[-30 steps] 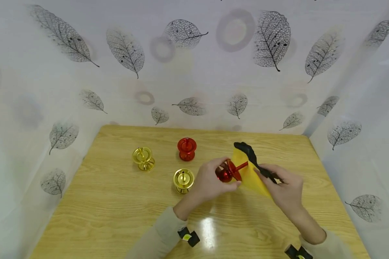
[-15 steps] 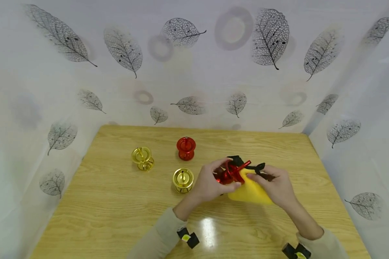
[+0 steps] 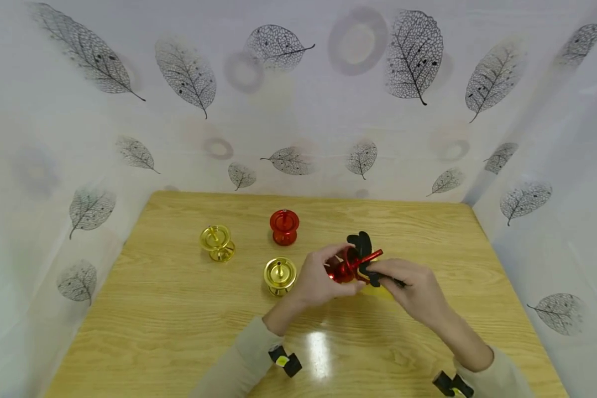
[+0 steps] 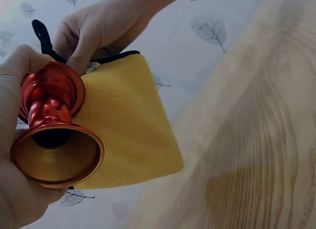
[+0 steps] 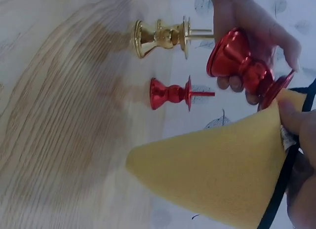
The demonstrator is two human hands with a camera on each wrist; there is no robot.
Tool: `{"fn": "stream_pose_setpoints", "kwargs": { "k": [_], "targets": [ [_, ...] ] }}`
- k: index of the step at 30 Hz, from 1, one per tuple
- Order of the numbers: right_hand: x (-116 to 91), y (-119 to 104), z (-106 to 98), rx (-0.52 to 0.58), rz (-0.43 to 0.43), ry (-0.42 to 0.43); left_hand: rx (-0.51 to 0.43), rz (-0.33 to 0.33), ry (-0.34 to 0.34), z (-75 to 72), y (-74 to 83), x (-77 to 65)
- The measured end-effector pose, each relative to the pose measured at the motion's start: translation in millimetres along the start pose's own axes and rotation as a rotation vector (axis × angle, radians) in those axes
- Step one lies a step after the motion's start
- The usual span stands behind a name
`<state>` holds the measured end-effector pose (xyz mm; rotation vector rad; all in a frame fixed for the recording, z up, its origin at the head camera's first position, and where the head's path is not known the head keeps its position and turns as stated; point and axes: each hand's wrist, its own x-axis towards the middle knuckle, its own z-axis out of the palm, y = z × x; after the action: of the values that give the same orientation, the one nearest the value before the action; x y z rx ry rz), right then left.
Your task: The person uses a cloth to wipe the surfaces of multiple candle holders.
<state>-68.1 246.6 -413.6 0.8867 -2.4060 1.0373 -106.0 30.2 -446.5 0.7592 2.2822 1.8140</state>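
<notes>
My left hand (image 3: pixel 320 279) grips a shiny red candle holder (image 4: pixel 49 110) by its waist and dish, tilted so that the thin stem points right and up. In the left wrist view its hollow base faces the camera. My right hand (image 3: pixel 415 287) pinches a yellow cloth (image 5: pixel 212 174) with black edging, bunched against the dish near the foot of the stem. Most of the cloth hangs down below the fingers in both wrist views. Part of the dish is hidden behind the right fingers and the cloth.
On the wooden table (image 3: pixel 179 331), left of the hands, stand a second red candle holder (image 3: pixel 284 228) and two gold ones, a nearer gold candle holder (image 3: pixel 280 276) and a farther-left gold candle holder (image 3: pixel 216 243). A leaf-patterned white sheet (image 3: pixel 298 121) surrounds the table's back and sides.
My right hand has moved left, closer to the red candle holder, bringing the cloth's black-edged part round to the dish. The left hand keeps its grip in nearly the same place.
</notes>
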Motion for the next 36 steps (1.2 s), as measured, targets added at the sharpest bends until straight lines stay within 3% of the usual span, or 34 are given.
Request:
{"fn": "stream_pose_setpoints", "kwargs": {
  "k": [3, 8, 10, 14, 16, 19, 23, 28, 32, 34, 36],
  "targets": [
    [-1, 8, -1, -0.028, -0.055, -0.007, -0.023, -0.018, -0.030, -1.6, 2.2, -1.4],
    [-2, 8, 4, 0.049, -0.099, 0.009, 0.075, 0.003, -0.032, 0.6, 2.8, -3.1],
    [-3, 5, 5, 0.080, -0.029, 0.000, 0.170, 0.042, -0.024, 2.5, 2.6, -3.4],
    [-5, -2, 5, 0.155, 0.189, -0.016, 0.383, 0.146, 0.003, 5.4, 2.5, -3.1],
    [-5, -4, 4, 0.165, 0.256, -0.016, 0.433, 0.165, 0.018, 5.8, 3.6, -3.1],
    [-5, -3, 4, 0.140, 0.207, -0.004, 0.320, 0.099, 0.009, 4.5, 5.2, -3.7],
    [-6, 5, 4, 0.122, -0.006, 0.025, 0.072, -0.030, -0.031, 0.6, 7.3, -3.8],
    [-11, 20, 3, 0.085, -0.187, 0.082, -0.061, -0.079, -0.089, -3.7, 10.3, -1.4],
    [-12, 23, 5, 0.064, -0.242, 0.107, -0.050, -0.074, -0.110, -1.9, 10.9, -0.1],
    [-12, 21, 6, 0.073, -0.226, 0.095, 0.004, -0.064, -0.100, 0.5, 10.8, -0.1],
    [-12, 17, 7, 0.110, -0.146, 0.065, 0.116, -0.022, -0.079, 3.0, 10.3, -0.7]
  ]
}}
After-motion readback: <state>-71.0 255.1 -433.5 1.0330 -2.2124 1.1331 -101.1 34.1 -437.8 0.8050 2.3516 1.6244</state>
